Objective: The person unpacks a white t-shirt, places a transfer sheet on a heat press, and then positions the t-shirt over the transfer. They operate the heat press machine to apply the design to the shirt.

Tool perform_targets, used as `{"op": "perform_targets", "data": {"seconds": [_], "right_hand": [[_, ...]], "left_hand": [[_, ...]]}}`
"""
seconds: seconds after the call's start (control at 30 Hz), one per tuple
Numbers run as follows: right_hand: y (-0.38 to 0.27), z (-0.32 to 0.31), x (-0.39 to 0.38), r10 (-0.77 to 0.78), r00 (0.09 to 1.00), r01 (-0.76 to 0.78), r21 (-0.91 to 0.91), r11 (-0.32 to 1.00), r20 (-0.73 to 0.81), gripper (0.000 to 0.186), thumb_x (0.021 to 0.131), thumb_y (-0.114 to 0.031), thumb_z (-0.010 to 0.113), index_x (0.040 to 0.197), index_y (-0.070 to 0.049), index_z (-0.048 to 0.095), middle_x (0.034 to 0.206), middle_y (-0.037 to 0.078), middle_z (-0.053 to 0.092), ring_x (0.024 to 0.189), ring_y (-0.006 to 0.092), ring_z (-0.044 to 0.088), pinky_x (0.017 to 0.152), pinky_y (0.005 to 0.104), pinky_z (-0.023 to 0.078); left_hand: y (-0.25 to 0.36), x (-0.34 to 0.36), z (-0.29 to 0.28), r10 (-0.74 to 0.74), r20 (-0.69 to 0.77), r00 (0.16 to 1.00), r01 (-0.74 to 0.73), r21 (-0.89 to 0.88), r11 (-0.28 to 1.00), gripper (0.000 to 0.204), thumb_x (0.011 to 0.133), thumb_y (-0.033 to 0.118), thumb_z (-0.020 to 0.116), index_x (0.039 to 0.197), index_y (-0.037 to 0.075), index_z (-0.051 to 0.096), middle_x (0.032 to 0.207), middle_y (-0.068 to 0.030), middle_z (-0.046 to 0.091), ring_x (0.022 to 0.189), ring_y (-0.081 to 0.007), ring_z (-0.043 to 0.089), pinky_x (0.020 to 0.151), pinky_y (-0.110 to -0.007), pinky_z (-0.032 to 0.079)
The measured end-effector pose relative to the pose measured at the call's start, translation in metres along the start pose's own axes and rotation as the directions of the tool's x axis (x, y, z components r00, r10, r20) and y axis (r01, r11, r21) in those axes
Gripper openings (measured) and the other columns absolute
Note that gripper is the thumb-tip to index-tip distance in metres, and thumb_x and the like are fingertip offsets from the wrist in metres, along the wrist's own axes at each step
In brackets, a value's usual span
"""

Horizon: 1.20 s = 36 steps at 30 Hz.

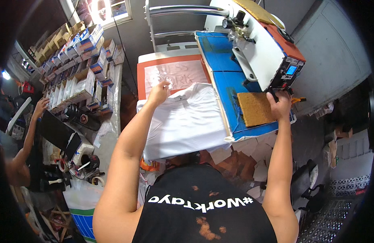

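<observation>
A white T-shirt [183,121] lies spread on the lower bed of a heat press, its collar toward the far side. Beyond the collar, a pale translucent sheet [179,73] with faint lettering rests on an orange-red pad [141,83]. My left hand [158,94] hovers around the collar and the sheet's near edge, fingers curled together; whatever they may hold is too small to name. Over on the right, my right hand [280,106] wraps round a black handle [278,94] below the press's control box [290,71], which has a lit blue display.
A blue-covered bed [221,60] with a brown pad [253,109] sits beside the shirt. Boxes [75,87] crowd a table at left, where another person's arm [31,133] reaches in. Papers [255,150] litter the floor below. A metal cabinet [332,52] stands at right.
</observation>
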State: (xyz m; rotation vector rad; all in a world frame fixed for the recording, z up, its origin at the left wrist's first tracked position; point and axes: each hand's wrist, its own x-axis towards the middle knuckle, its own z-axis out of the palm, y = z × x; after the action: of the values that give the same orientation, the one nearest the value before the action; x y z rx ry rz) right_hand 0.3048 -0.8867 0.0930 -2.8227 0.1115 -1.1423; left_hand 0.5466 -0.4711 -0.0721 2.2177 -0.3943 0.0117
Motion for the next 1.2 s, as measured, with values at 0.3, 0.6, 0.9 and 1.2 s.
{"op": "perform_targets", "data": {"seconds": [0.3, 0.6, 0.9, 1.2], "right_hand": [[0.098, -0.009, 0.001, 0.231, 0.969, -0.229, -0.031, 0.973, 0.087, 0.034, 0.084, -0.039, 0.069, 0.092, -0.007, 0.075, 0.097, 0.017, 0.072, 0.094, 0.036, 0.066, 0.083, 0.0443, 0.05], [0.149, -0.006, 0.007, 0.258, 0.965, -0.252, -0.1, 0.962, 0.048, 0.046, 0.091, -0.052, 0.061, 0.084, -0.009, 0.077, 0.094, 0.012, 0.073, 0.103, 0.0341, 0.061, 0.102, 0.0483, 0.034], [0.156, -0.004, 0.009, 0.327, 0.942, -0.332, 0.077, 0.94, 0.071, 0.036, 0.083, -0.038, 0.076, 0.09, -0.002, 0.073, 0.091, 0.019, 0.071, 0.094, 0.0354, 0.063, 0.085, 0.0417, 0.048], [-0.073, 0.217, -0.024, 0.207, 0.974, -0.226, 0.356, 0.906, 0.093, 0.031, 0.088, -0.008, 0.061, 0.117, 0.003, 0.064, 0.122, 0.021, 0.063, 0.121, 0.0353, 0.055, 0.105, 0.0434, 0.043]], "left_hand": [[0.053, 0.048, -0.01, -0.075, 0.249, 0.966, 0.083, -0.021, 0.996, 0.031, 0.081, 0.01, 0.072, 0.11, 0.0, 0.07, 0.088, -0.0115, 0.073, 0.073, -0.0143, 0.067, 0.066, -0.029, 0.055], [0.249, 0.024, 0.106, 0.171, 0.689, 0.705, 0.562, -0.689, 0.459, 0.037, 0.096, 0.011, 0.06, 0.128, -0.006, 0.056, 0.111, -0.0145, 0.064, 0.091, -0.0223, 0.065, 0.08, -0.035, 0.052], [0.098, 0.013, 0.025, -0.029, 0.422, 0.906, 0.224, -0.422, 0.878, 0.028, 0.096, 0.005, 0.055, 0.122, -0.004, 0.062, 0.123, -0.0192, 0.064, 0.108, -0.0289, 0.066, 0.095, -0.039, 0.052], [-0.1, -0.063, -0.059, -0.217, -0.089, 0.972, 0.222, 0.046, 0.974, 0.038, 0.085, 0.006, 0.065, 0.122, -0.005, 0.063, 0.113, -0.017, 0.07, 0.098, -0.0261, 0.067, 0.087, -0.034, 0.051]]}}
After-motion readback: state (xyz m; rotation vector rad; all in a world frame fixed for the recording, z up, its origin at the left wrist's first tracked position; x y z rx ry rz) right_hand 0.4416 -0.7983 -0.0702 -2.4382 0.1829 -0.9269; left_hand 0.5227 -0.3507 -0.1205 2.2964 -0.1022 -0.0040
